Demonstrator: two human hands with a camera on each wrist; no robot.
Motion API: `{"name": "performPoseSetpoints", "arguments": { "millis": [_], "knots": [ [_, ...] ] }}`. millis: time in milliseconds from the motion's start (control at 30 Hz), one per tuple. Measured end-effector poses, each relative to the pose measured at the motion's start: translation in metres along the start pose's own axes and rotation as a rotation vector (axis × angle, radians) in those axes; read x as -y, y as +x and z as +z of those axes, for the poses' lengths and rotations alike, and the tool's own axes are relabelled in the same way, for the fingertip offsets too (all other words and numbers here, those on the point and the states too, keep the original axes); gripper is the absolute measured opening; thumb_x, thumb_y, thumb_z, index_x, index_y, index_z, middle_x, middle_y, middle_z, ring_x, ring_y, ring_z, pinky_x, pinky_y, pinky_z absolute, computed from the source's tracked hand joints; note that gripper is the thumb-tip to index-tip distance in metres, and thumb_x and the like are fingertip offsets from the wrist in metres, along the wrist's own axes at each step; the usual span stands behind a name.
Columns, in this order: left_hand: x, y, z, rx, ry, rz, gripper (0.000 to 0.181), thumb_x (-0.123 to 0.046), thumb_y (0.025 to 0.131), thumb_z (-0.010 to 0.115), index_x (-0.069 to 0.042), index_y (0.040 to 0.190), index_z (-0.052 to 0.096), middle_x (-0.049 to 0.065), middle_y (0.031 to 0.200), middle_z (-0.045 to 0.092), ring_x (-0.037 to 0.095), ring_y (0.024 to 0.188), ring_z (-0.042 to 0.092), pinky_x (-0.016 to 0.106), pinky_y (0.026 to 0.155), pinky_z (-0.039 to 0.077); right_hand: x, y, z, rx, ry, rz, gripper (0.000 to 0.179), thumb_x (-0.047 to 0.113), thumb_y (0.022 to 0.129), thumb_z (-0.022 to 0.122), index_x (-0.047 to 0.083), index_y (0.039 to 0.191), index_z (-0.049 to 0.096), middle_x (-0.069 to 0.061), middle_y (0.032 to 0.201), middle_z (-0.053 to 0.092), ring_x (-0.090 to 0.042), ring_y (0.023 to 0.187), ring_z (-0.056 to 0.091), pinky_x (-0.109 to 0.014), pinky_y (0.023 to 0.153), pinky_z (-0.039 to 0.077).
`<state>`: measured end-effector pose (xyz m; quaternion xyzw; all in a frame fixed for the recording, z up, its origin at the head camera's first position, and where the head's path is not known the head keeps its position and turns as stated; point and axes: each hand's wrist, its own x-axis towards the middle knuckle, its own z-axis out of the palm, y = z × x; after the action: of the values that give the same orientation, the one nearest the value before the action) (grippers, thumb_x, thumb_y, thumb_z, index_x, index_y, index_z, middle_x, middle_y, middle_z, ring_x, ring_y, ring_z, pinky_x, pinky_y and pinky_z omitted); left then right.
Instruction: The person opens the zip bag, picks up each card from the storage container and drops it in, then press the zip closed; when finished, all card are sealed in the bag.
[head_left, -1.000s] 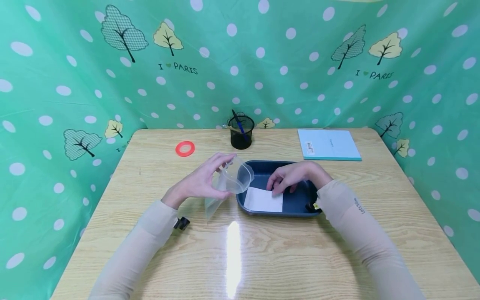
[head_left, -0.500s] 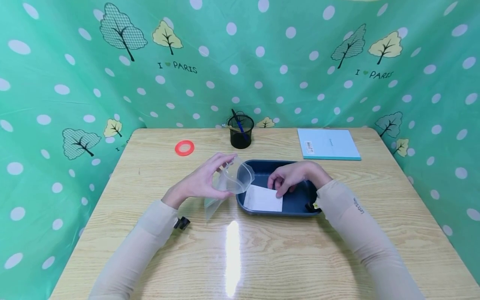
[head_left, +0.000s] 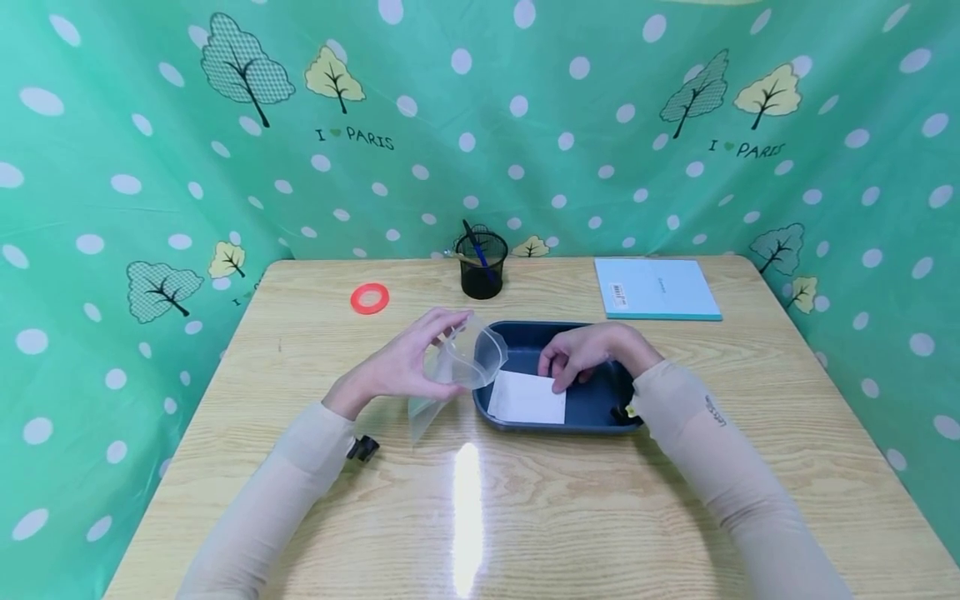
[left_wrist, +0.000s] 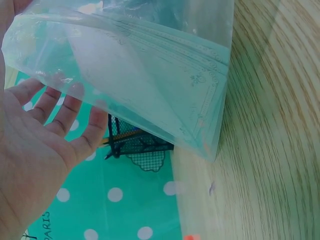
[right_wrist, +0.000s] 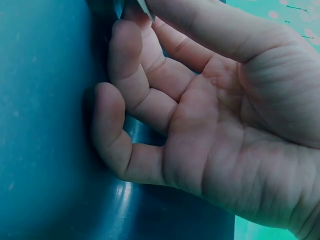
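Observation:
A clear plastic bag (head_left: pixel 471 354), its mouth toward the dark tray (head_left: pixel 592 430), is held by my left hand (head_left: pixel 408 358) between thumb and spread fingers. Pale sheets with a decorative printed border (left_wrist: pixel 150 85) show inside the bag in the left wrist view. White paper (head_left: pixel 525 398) lies in the left part of the tray. My right hand (head_left: pixel 585 350) reaches into the tray and pinches the paper's upper right corner between thumb and finger. In the right wrist view a bit of its edge (right_wrist: pixel 146 9) shows at the fingertips, and the other fingers curl loosely over the tray floor.
Behind the tray stands a black mesh pen cup (head_left: pixel 482 275) with pens. A red tape ring (head_left: pixel 370 298) lies at the back left of the wooden table (head_left: pixel 600 517), a light blue notebook (head_left: pixel 660 287) at the back right. A polka-dot curtain (head_left: pixel 480 125) hangs behind.
My right thumb and fingers have shifted slightly to the right along the paper's edge. The left hand and the bag stay in place.

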<state>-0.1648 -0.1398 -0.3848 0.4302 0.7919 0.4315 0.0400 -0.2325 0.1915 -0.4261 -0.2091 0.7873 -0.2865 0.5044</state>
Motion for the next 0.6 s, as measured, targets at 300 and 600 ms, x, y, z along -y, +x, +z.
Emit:
{"name": "performPoseSetpoints", "arguments": {
  "millis": [300,600],
  "knots": [
    [0.036,-0.001,0.009,0.004,0.027,0.014,0.102,-0.019,0.070,0.091,-0.002,0.154,0.036,0.012,0.132,0.049,0.030,0.115,0.048,0.051,0.095,0.046,0.003,-0.004,-0.002,-0.041,-0.069,-0.075,0.017,0.012,0.094,0.073,0.010,0.110,0.069,-0.002,0.089,0.067,-0.018,0.078,0.058,-0.033,0.070,0.052],
    [0.039,-0.004,0.007,0.000,0.034,0.006,0.102,-0.027,0.071,0.089,-0.005,0.156,0.035,0.005,0.127,0.049,0.022,0.113,0.048,0.045,0.095,0.048,0.013,-0.014,-0.006,-0.161,-0.118,-0.142,0.015,0.008,0.097,0.069,0.006,0.111,0.068,-0.005,0.094,0.068,-0.026,0.082,0.065,-0.040,0.074,0.056]
  ]
}}
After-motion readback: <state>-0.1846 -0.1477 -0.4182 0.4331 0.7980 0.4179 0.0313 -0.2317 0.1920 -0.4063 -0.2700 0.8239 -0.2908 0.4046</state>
